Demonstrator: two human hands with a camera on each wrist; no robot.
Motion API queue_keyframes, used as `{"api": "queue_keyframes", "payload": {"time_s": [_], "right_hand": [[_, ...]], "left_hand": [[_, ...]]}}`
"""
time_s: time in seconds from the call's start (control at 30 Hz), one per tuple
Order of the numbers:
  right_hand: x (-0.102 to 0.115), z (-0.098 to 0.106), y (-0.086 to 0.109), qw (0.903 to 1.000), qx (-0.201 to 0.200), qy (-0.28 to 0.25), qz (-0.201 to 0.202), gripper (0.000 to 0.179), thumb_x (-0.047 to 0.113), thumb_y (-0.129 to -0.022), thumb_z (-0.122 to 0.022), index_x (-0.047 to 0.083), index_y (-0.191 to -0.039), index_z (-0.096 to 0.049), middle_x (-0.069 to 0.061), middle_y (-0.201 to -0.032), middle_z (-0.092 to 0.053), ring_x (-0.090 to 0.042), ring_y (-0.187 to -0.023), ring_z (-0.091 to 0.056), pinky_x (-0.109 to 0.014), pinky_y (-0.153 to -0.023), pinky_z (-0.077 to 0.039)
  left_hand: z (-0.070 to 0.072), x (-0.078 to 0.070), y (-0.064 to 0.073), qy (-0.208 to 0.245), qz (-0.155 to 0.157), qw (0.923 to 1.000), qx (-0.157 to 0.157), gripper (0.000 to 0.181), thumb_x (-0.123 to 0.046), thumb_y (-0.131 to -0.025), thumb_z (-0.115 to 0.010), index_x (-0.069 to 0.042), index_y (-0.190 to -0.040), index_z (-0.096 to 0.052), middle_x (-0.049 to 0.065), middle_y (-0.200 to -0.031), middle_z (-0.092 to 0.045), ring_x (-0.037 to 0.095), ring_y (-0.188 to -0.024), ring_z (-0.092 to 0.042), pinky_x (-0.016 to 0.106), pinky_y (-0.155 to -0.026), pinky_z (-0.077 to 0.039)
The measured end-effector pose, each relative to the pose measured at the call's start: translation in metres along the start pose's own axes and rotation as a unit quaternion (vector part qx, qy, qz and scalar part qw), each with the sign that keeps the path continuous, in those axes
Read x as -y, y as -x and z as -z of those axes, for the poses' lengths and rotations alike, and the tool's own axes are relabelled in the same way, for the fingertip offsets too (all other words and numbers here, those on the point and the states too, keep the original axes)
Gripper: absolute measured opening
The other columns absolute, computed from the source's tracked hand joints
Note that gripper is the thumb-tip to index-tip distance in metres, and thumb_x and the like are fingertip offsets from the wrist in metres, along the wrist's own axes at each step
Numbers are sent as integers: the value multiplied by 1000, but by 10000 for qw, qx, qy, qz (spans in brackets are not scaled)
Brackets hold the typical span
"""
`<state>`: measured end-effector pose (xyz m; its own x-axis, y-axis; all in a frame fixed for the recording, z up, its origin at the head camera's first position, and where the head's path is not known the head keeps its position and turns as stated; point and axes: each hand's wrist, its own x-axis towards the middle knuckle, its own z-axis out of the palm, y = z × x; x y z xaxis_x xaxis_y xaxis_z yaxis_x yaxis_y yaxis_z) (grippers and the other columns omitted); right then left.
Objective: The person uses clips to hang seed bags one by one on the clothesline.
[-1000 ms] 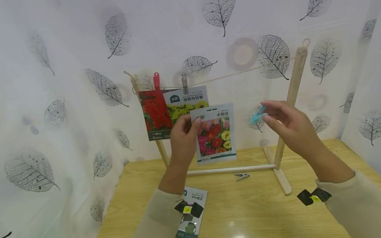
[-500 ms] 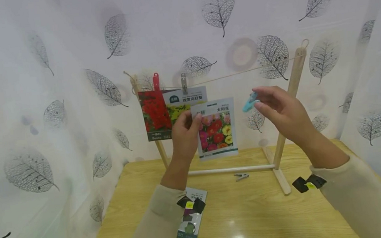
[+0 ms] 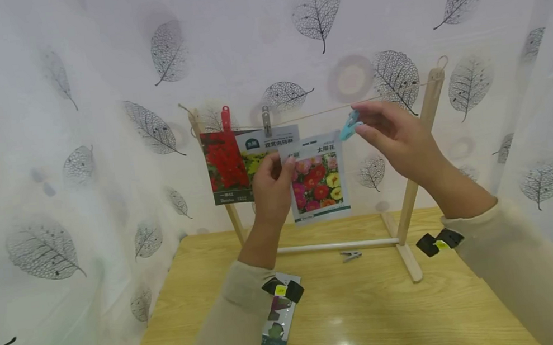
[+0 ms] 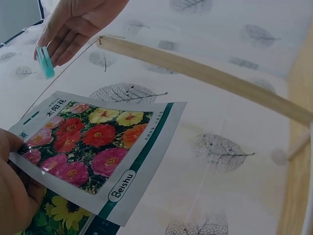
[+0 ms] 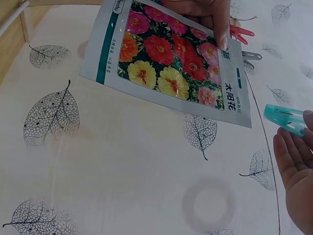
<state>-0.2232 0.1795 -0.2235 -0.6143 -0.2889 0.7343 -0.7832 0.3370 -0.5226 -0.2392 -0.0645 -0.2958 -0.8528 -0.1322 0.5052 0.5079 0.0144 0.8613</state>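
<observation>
My left hand pinches the left edge of a seed packet printed with pink, red and yellow flowers. The packet hangs upright just below the string. Between thumb and fingers of my right hand is a light blue clothespin, close to the packet's top right corner; the left wrist view also shows this clothespin. Behind my left hand, a red-flower packet hangs from a red clothespin, and a sunflower packet, partly covered, from a grey clothespin.
The string runs between two wooden posts joined by a low white bar. A grey clothespin lies on the wooden table. Another seed packet lies under my left forearm. A leaf-printed curtain surrounds the table.
Both hands have risen toward the string, and the right hand has also moved left. The flower packet is higher and slightly right, and the blue clothespin is nearer to its top corner.
</observation>
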Motion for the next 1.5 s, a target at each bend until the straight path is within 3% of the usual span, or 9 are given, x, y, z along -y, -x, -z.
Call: {"api": "queue_keyframes", "payload": {"time_s": [0.33, 0.7, 0.97, 1.5], "right_hand": [[7, -2, -26, 9995, 67, 309, 31, 37, 10, -103, -58, 7, -139, -57, -8, -122, -65, 5, -113, -60, -13, -101, -47], [12, -4, -49, 9959, 132, 894, -46, 36, 18, -102, -61, 10, -137, -60, -7, -125, -66, 12, -109, -57, -14, -102, -47], [11, -6, -60, 9918, 79, 1267, -131, 36, 27, -103, -60, 13, -136, -61, -3, -130, -68, -18, -121, -65, -16, -104, -45], [10, -17, -80, 9946, 202, 1010, -81, 28, 20, -101, -62, 6, -125, -67, -7, -119, -70, -21, -115, -68, -30, -104, -51]], "left_hand": [[-5, -1, -5, -84, -116, 9999, -88, 20, -19, -101, -63, -3, -112, -63, 4, -90, -62, 13, -78, -56, 23, -70, -49], [-8, -3, -8, -126, 122, 9996, -214, 22, -19, -103, -58, -2, -117, -62, 4, -93, -62, 12, -80, -57, 22, -73, -50], [-11, -5, -9, -166, 125, 9995, -248, 22, -19, -104, -56, -3, -117, -62, 4, -91, -61, 12, -81, -55, 23, -71, -47], [-14, -7, -12, -170, 248, 9992, -245, 22, -20, -106, -53, -6, -120, -61, 3, -98, -62, 12, -84, -53, 26, -75, -47]]}}
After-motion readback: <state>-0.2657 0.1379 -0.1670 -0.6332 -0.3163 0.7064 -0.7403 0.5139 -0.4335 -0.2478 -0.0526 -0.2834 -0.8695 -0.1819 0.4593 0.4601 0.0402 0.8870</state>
